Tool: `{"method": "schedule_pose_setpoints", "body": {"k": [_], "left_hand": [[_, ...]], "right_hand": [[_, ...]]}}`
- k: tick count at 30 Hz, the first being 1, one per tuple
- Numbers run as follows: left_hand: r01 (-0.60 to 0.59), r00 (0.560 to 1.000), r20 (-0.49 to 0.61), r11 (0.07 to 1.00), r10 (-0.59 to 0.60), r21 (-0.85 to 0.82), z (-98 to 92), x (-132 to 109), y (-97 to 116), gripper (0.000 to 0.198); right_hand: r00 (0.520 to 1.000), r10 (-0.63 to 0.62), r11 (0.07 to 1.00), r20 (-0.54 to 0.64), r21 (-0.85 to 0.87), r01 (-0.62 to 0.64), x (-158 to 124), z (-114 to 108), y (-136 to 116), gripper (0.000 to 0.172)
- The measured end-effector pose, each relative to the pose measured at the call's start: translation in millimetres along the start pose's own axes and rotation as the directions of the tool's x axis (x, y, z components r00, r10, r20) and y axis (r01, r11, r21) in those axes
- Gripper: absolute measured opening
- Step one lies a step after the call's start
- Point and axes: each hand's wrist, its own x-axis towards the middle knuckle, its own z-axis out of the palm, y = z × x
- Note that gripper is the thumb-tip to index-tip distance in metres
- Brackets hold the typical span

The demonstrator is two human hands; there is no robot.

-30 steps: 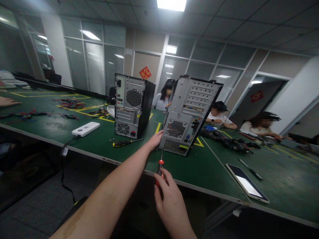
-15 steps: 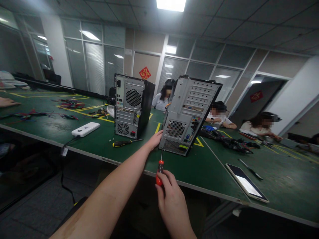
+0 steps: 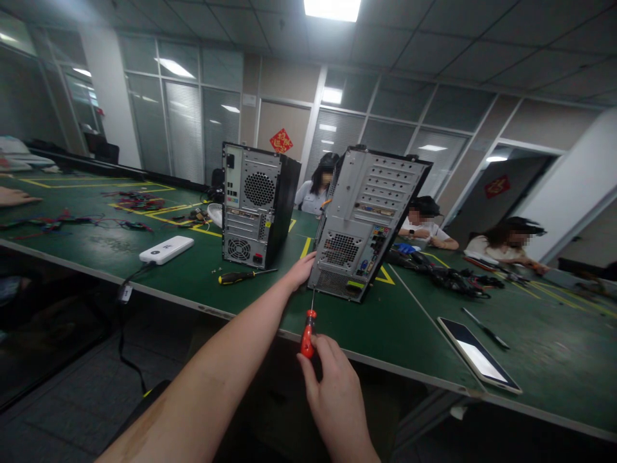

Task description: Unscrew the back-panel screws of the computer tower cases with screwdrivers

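Note:
A grey computer case (image 3: pixel 332 212) stands upright on the green table, its back panel facing me. My left hand (image 3: pixel 303 270) grips its lower left edge, with the fingertips hidden by the case. In my right hand (image 3: pixel 335 379) is a red and black screwdriver (image 3: pixel 307 337), its handle pinched between thumb and fingers. The screwdriver's shaft points up to the case's lower left corner, and the tip seems to touch it. What the tip meets is too small to make out. To the left stands a second, black computer case (image 3: pixel 248 206), with a yellow and black screwdriver (image 3: pixel 236 277) lying in front.
A white power bank (image 3: pixel 166 249) with a black cable lies left, near the table's front edge. Wire bundles (image 3: pixel 137 200) lie behind it. On the right are a phone (image 3: pixel 477 354), a pen (image 3: pixel 486 328) and black cables (image 3: pixel 448 276). Several people sit across the table.
My right hand's fingers have shifted on the screwdriver's handle, and the handle has turned slightly. The left hand and the case stay in place.

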Motion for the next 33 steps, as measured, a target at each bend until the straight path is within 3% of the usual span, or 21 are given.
{"method": "schedule_pose_setpoints", "body": {"k": [8, 17, 33], "left_hand": [[-0.003, 1.0, 0.001, 1.0, 0.003, -0.028, 2.3, -1.3, 2.2, 0.049], [0.018, 1.0, 0.0, 0.999, -0.018, -0.04, 0.7, 0.0, 0.1, 0.049], [0.006, 1.0, 0.003, 1.0, -0.006, -0.03, 1.7, 1.5, -1.2, 0.048]], "right_hand": [[0.997, 0.049, 0.999, -0.064, -0.008, -0.05, 0.3, 1.6, -0.2, 0.015], [0.996, -0.089, 0.996, -0.013, -0.026, 0.089, 0.1, 5.3, -0.4, 0.034], [0.999, -0.05, 0.999, -0.016, 0.005, 0.05, -1.4, -0.4, -4.8, 0.04]]}}
